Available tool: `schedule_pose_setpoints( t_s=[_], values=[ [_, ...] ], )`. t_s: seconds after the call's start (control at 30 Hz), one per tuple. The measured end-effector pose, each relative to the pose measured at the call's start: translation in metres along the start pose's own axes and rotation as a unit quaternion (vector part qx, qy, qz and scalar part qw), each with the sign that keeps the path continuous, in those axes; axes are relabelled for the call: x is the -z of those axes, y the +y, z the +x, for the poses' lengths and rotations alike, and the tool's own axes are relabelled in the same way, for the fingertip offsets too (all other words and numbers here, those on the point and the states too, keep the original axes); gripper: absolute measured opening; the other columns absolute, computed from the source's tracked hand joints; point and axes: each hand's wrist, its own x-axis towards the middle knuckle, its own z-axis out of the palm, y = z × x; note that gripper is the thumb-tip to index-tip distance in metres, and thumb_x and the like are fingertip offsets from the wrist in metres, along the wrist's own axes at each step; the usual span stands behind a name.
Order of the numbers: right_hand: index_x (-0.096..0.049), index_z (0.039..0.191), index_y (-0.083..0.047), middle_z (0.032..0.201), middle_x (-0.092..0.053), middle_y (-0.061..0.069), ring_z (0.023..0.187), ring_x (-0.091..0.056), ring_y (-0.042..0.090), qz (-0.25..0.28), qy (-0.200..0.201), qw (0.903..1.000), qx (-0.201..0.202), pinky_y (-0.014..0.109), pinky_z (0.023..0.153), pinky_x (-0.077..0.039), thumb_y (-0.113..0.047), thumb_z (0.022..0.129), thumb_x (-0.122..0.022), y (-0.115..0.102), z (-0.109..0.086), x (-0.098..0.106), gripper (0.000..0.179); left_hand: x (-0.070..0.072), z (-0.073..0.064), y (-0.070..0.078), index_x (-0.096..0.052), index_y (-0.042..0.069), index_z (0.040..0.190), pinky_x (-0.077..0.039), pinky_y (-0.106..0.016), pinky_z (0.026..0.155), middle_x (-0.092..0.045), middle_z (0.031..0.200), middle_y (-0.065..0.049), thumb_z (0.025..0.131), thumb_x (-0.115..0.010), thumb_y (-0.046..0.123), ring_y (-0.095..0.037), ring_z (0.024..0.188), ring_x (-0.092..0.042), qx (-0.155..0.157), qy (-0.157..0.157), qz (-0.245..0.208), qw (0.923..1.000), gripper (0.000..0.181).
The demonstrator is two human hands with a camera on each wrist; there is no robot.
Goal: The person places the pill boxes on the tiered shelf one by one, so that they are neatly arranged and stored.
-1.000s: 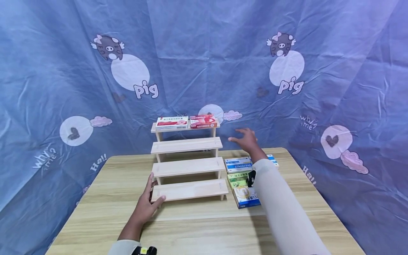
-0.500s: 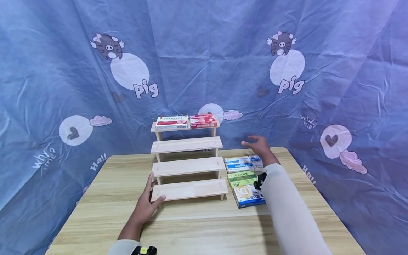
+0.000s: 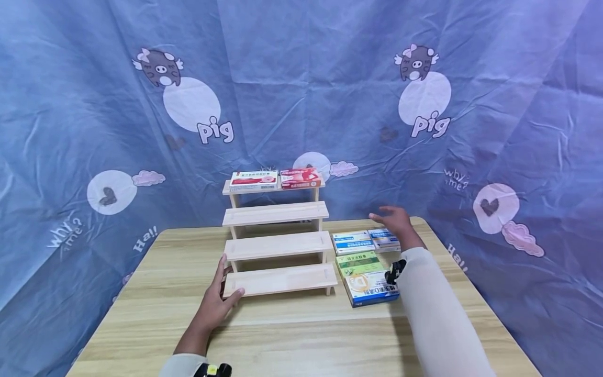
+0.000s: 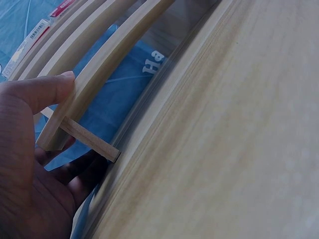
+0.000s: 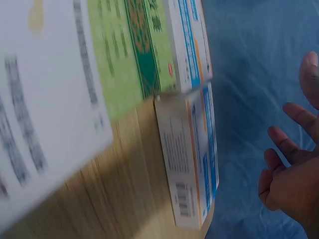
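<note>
At the left end of a four-step wooden display stand [image 3: 280, 280], my left hand [image 3: 215, 303] grips the lowest step. In the left wrist view its thumb [image 4: 55, 89] lies over the step and its other fingers are underneath. My right hand [image 3: 398, 224] hovers in the air past a small blue-and-white medicine box [image 3: 383, 238], fingers spread and holding nothing. Beside that box lies a second blue-and-white medicine box [image 3: 352, 243]. Nearer to me are a green medicine box [image 3: 355, 263] and a larger white-and-blue vitamin D box [image 3: 377, 288].
Two red-and-white medicine boxes, a left one [image 3: 254, 179] and a right one [image 3: 301, 178], lie on the top step. All stands on a light wooden table [image 3: 292, 340]. A blue cloth printed with pigs [image 3: 301, 104] hangs behind and at both sides.
My right hand has moved to the right and a little down, away from the stand, uncovering more of the boxes below. The left hand stays at the lowest step.
</note>
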Motion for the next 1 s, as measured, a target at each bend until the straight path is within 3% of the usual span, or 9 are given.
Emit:
schedule_pose_setpoints(
  t_s=[0.37, 0.57, 0.7, 0.83, 1.0],
  values=[
    [-0.037, 0.170, -0.004, 0.181, -0.018, 0.027, 0.166, -0.016, 0.056, 0.009, -0.039, 0.9978, -0.053, 0.070, 0.132, -0.022, -0.044, 0.103, -0.076, 0.031, -0.003, 0.030, 0.087, 0.001, 0.001, 0.001, 0.005, 0.033, 0.177, -0.058, -0.050, 0.106, -0.030, 0.176, -0.030, 0.106, -0.075, 0.028, -0.056, 0.149, -0.051, 0.000, 0.001, -0.002, 1.0000, 0.107],
    [-0.035, 0.170, -0.004, 0.180, -0.014, 0.031, 0.165, -0.012, 0.058, 0.000, -0.058, 0.9970, -0.051, 0.070, 0.133, -0.017, -0.036, 0.100, -0.080, 0.048, -0.008, 0.041, 0.089, 0.001, 0.000, 0.001, 0.005, 0.033, 0.177, -0.059, -0.047, 0.104, -0.030, 0.175, -0.031, 0.106, -0.075, 0.027, -0.056, 0.148, -0.052, 0.002, 0.001, -0.006, 1.0000, 0.108],
    [-0.033, 0.170, -0.004, 0.178, -0.014, 0.036, 0.162, -0.017, 0.062, -0.024, -0.076, 0.9958, -0.045, 0.071, 0.132, -0.019, -0.030, 0.099, -0.082, 0.057, -0.012, 0.045, 0.090, 0.001, 0.000, 0.002, 0.005, 0.034, 0.177, -0.059, -0.046, 0.104, -0.030, 0.175, -0.031, 0.106, -0.075, 0.026, -0.056, 0.148, -0.052, 0.005, 0.001, -0.007, 1.0000, 0.108],
    [-0.033, 0.170, -0.005, 0.174, -0.019, 0.040, 0.159, -0.022, 0.064, -0.066, -0.091, 0.9934, -0.024, 0.073, 0.129, -0.022, -0.033, 0.095, -0.086, 0.066, -0.014, 0.047, 0.095, 0.001, -0.001, 0.002, 0.005, 0.034, 0.177, -0.060, -0.048, 0.103, -0.030, 0.175, -0.031, 0.106, -0.075, 0.026, -0.057, 0.148, -0.051, 0.003, 0.001, -0.004, 1.0000, 0.107],
    [-0.033, 0.169, -0.004, 0.173, -0.019, 0.041, 0.160, -0.017, 0.065, -0.090, -0.097, 0.9912, 0.004, 0.076, 0.129, -0.018, -0.030, 0.093, -0.088, 0.077, -0.015, 0.049, 0.097, 0.001, 0.000, 0.002, 0.005, 0.034, 0.177, -0.059, -0.047, 0.104, -0.030, 0.175, -0.031, 0.106, -0.075, 0.026, -0.056, 0.148, -0.052, 0.003, 0.001, -0.006, 1.0000, 0.108]
  ],
)
